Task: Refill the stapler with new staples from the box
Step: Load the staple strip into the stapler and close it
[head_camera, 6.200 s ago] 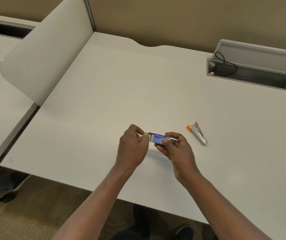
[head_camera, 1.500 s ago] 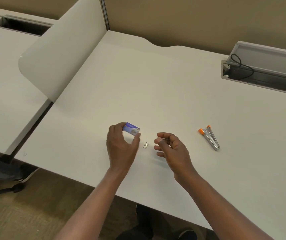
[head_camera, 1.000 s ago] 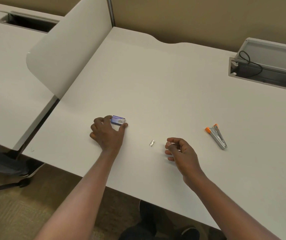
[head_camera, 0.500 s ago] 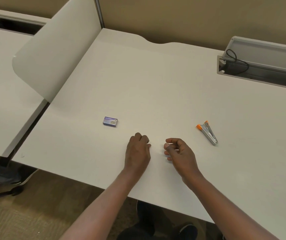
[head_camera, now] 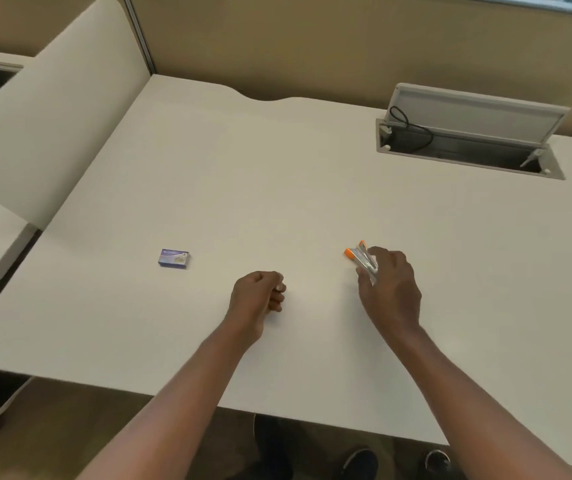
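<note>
Step in hand, as I judge it: picking up the tool to be loaded.

- Your right hand (head_camera: 390,289) is reaching forward, its grip clamping round the small silver metal stapler with orange tips (head_camera: 360,259). The thumb is lying on the near side and the fingers are wrapping over the far side. The orange ends are poking out past the fingers, away from you and to the left.
- The picture is blurring here, so it is not showing whether the stapler is touching the pale cream tabletop (head_camera: 277,185) or is just clear of it.
- Your left hand (head_camera: 256,296) is hovering low near the front edge, grip drawn together, fingertips curling in against the thumb. Whether it is pinching a strip of staples cannot be told, since nothing is showing between the fingers.
- The small blue-and-white cardboard staple box (head_camera: 174,259) is lying flat, well apart to the left of both hands.
- A grey cable tray with its lid up (head_camera: 468,147) is sitting at the back right, far from the work.

Next move, judging from this:
- You are going to need the stapler brought between both hands and its top swung open to show the channel.
- If the left grip is carrying nothing, you are going to need to go back to the box first.
</note>
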